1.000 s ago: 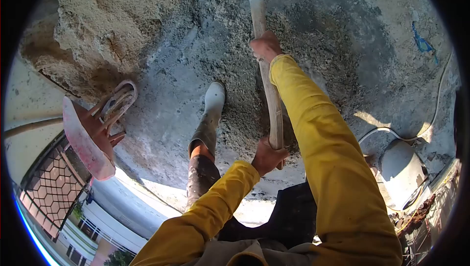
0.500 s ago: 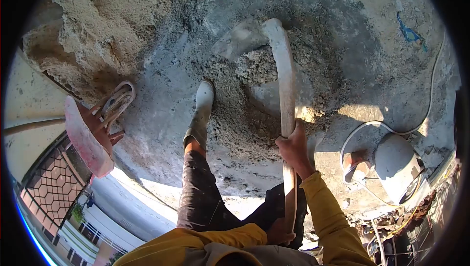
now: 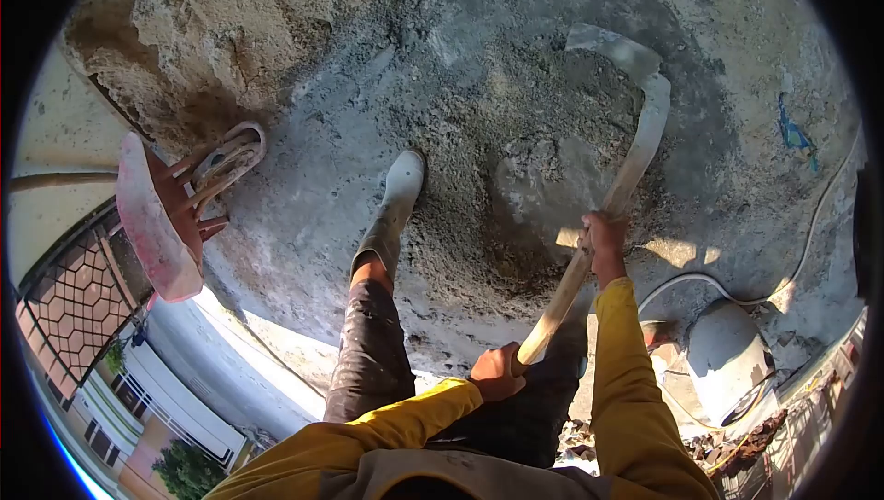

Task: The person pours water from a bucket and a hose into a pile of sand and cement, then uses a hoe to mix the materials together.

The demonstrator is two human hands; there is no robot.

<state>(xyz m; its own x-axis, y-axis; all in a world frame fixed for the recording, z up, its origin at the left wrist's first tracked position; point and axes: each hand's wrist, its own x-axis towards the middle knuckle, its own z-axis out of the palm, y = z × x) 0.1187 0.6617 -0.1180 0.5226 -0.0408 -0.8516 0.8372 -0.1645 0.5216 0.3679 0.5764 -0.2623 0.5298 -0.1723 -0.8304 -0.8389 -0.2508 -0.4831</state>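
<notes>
Both my hands are wrapped round the wooden handle of a hoe [image 3: 635,164]. My left hand [image 3: 497,373] is closed on the butt end, close to my lap. Farther up the shaft, my right hand [image 3: 606,240] grips it near the middle. The hoe's wide, cement-coated blade [image 3: 615,47] lies at the far right side of a heap of wet, gravelly mortar mix [image 3: 543,113]; its edge partly blends with the grey ground. A white rubber boot [image 3: 401,182] on my left leg stands at the left of the mix.
A sand pile [image 3: 221,30] rises at the upper left. Below it a red wheelbarrow [image 3: 157,224] is tipped beside a wall. At the right, a pale hose [image 3: 727,293] curves past a cement-stained bucket [image 3: 727,343]. A blue scrap [image 3: 792,127] lies farther right.
The hoe's blade has swung right and away from me across the mix. My right hand has moved right and forward; my left hand has come up and forward from my lap.
</notes>
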